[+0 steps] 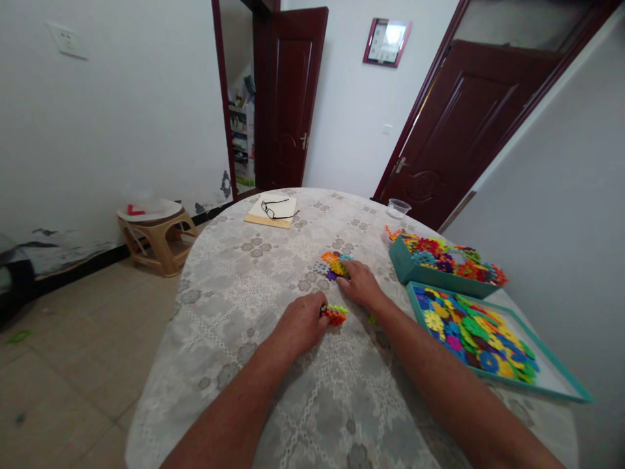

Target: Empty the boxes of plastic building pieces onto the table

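- Stack of toothed discs (336, 316), red and orange with green along its top, juts from the thumb side of the left grip (303, 318), low over the tabletop (229, 280).
- Left grip: closed, thumb and fingers clasping the stack by its left end; that end is hidden by the hand.
- Right grip (360, 283): part curled, thumb and fingers at the right edge of a loose pile (331, 266) of grey, orange, yellow, purple and blue discs; whether they pinch one, I cannot tell.
- The pile lies beyond the stack, near it, with a little bare cloth between.
- For good handling, a light pinch on one rim at a time probably suits the right grip, as the discs overlap and could drag neighbours along.
- A firm but gentle left hold, free end exposed, should stop the stack fanning apart.
- A stray green disc (372, 319) lies beside the right forearm, which could brush it.
- More discs fill the tray (554, 368) and box (400, 259), both right of the right forearm.
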Available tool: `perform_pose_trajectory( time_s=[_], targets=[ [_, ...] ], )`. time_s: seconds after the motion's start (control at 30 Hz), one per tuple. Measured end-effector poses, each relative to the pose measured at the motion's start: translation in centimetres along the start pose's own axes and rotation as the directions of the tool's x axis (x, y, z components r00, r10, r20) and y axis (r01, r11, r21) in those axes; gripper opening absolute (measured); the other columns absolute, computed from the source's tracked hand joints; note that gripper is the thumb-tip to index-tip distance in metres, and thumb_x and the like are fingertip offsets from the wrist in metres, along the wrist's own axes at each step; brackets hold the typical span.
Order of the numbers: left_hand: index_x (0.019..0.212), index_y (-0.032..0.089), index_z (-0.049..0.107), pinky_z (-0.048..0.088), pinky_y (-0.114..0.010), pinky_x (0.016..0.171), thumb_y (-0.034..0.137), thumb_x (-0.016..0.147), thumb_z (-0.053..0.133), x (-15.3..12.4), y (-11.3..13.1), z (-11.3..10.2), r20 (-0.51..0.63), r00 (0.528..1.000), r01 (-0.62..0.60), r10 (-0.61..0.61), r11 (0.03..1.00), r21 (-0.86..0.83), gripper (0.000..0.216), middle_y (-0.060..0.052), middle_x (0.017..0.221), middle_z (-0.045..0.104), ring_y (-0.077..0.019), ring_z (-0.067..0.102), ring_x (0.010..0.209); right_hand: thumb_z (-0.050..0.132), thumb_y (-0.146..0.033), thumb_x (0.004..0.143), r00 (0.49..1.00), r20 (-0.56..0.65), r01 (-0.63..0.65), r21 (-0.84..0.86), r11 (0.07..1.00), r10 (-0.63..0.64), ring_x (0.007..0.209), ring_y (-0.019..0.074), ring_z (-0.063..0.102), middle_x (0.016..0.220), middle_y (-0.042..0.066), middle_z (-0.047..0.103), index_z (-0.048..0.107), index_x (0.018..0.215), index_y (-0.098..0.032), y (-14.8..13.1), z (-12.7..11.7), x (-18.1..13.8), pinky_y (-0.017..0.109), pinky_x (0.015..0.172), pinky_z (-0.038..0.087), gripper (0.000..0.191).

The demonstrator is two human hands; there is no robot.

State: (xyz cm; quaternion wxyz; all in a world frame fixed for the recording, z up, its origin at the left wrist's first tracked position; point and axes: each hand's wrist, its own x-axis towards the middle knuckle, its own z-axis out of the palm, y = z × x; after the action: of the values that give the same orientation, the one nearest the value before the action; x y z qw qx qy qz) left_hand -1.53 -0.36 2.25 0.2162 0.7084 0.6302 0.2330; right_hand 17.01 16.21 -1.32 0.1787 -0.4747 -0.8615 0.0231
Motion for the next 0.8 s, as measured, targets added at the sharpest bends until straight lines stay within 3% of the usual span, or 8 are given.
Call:
perform_pose_trajectory(
  time_s=[0.17,0.33,0.5,0.6,0.7,0.8],
  targets=[
    [0.093,0.022,0.063,0.040,-0.030,0.076,0.019,0.089,0.063,0.0,0.1,-0.1,-0.011,1.000,-0.003,0.003,1.000,0.012,0.005,-0.006,0.097,0.073,-0.0220,0.064,0.090,0.055,-0.021,0.094,1.000,0.010,-0.005,-0.012,1.000,0.005,0.119,0.0282,0.062,0.126,0.016,0.069,0.068,0.130,-0.018,-0.2,-0.6,-0.3,0.038,0.106,0.043,0.038],
    [0.095,0.022,0.064,0.042,-0.031,0.076,0.020,0.090,0.063,-0.1,0.1,-0.2,-0.009,1.000,0.010,-0.010,1.000,0.012,0.006,-0.007,0.100,0.074,-0.0231,0.066,0.092,0.051,-0.017,0.095,1.000,-0.003,0.014,0.028,1.000,-0.014,0.112,0.0268,0.067,0.123,0.015,0.072,0.069,0.123,-0.018,-0.4,-2.5,-2.6,0.036,0.102,0.047,0.034],
    [0.099,0.022,0.066,0.045,-0.033,0.081,0.020,0.089,0.063,-0.3,0.3,-0.1,0.002,1.000,0.003,-0.003,1.000,0.000,0.010,-0.009,0.104,0.074,-0.0253,0.067,0.096,0.058,-0.027,0.094,1.000,0.003,0.020,0.330,0.944,-0.023,0.101,0.0254,0.072,0.116,0.006,0.077,0.064,0.132,-0.026,-2.3,-4.3,-6.5,0.036,0.091,0.053,0.038],
    [0.122,0.023,0.064,0.048,-0.035,0.089,0.017,0.088,0.064,-0.3,0.3,0.0,0.005,1.000,0.000,0.000,0.998,-0.060,0.035,-0.010,0.114,0.075,-0.0263,0.068,0.105,0.062,-0.029,0.092,0.996,0.085,-0.019,0.457,0.889,-0.022,0.090,0.0236,0.072,0.108,0.004,0.078,0.065,0.132,-0.027,-3.6,-4.9,-8.1,0.036,0.085,0.055,0.041],
    [0.137,0.026,0.060,0.047,-0.036,0.098,0.015,0.086,0.064,-0.3,0.2,-0.1,-0.004,0.999,-0.049,0.049,0.992,-0.114,0.052,-0.009,0.122,0.074,-0.0265,0.067,0.111,0.065,-0.032,0.092,0.985,0.140,-0.001,0.604,0.797,-0.105,0.099,0.0236,0.071,0.115,0.004,0.077,0.067,0.132,-0.026,-4.0,-5.2,-8.8,0.037,0.093,0.055,0.041],
    [0.124,0.027,0.069,0.047,-0.036,0.099,0.019,0.088,0.064,-0.4,0.3,-0.4,0.021,0.996,-0.079,0.082,0.990,-0.118,0.037,-0.008,0.119,0.074,-0.0269,0.066,0.111,0.063,-0.036,0.095,0.969,0.172,-0.004,0.732,0.681,-0.179,0.112,0.0247,0.069,0.126,0.006,0.074,0.067,0.134,-0.024,-3.5,-5.3,-8.8,0.039,0.101,0.053,0.042]
  ],
)
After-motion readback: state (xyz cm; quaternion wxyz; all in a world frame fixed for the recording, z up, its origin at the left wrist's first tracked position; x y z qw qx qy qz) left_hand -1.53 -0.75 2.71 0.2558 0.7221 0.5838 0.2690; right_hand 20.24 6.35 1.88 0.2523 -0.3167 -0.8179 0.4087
